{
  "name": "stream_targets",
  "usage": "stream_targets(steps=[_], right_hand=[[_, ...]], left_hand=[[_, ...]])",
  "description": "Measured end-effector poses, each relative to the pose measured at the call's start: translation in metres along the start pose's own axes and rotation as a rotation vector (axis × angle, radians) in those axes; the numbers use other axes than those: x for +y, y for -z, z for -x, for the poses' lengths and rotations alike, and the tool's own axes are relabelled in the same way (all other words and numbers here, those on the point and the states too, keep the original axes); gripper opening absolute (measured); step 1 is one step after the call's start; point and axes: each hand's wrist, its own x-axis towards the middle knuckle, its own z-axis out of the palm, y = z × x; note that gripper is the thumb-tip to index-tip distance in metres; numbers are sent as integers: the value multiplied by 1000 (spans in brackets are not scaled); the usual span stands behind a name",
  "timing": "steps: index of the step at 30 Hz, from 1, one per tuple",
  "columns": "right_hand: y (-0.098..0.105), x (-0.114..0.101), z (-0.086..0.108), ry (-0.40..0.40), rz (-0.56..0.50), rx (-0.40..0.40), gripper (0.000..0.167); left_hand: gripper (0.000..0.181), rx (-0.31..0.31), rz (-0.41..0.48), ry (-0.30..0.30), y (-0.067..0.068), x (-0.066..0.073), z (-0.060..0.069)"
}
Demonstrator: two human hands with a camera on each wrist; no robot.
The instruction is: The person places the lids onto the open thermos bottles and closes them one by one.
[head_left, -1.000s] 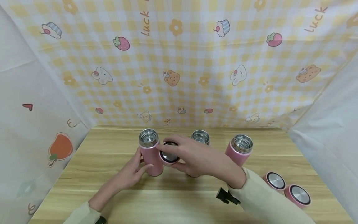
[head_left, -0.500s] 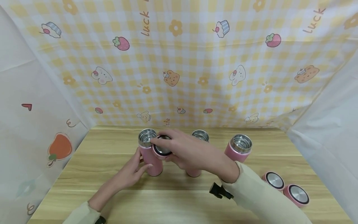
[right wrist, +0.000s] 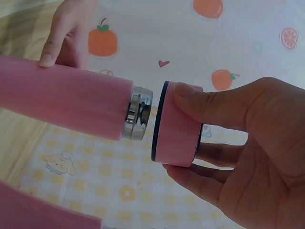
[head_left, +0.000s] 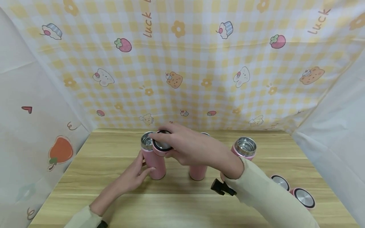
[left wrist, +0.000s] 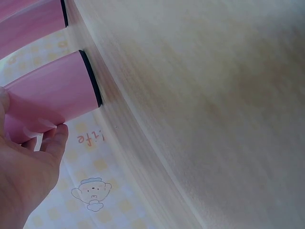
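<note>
My left hand holds an upright pink thermos bottle around its lower body, thumb in front. The bottle stands on the table at left, and its steel mouth is uncovered. In my right hand is a pink lid with a black ring and a steel disc, gripped between thumb and fingers. In the head view the lid overlaps the right part of the bottle's mouth. The right wrist view shows a gap between the lid and the bottle's steel neck.
A second pink bottle, partly behind my right hand, and a third open bottle stand to the right. Two more lids lie at the table's right, disc side up. A checked cloth hangs behind the wooden table.
My right hand has carried the lid left and up to the mouth of the left bottle. The left hand keeps its hold on the bottle.
</note>
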Motion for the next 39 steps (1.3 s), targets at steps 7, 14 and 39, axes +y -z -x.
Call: stream_targets(steps=[7,14,39], right_hand=[[4,1,-11,39,-17,21,41],[3,4,-19,16,-36,3,39],[-3,9,-54,-30,19,-163,46]], left_hand=[[69,-3,5,0,0,-1,0],[69,-8,12,-16,0,-1,0],[65,-8,20,-35,0,-2,1]])
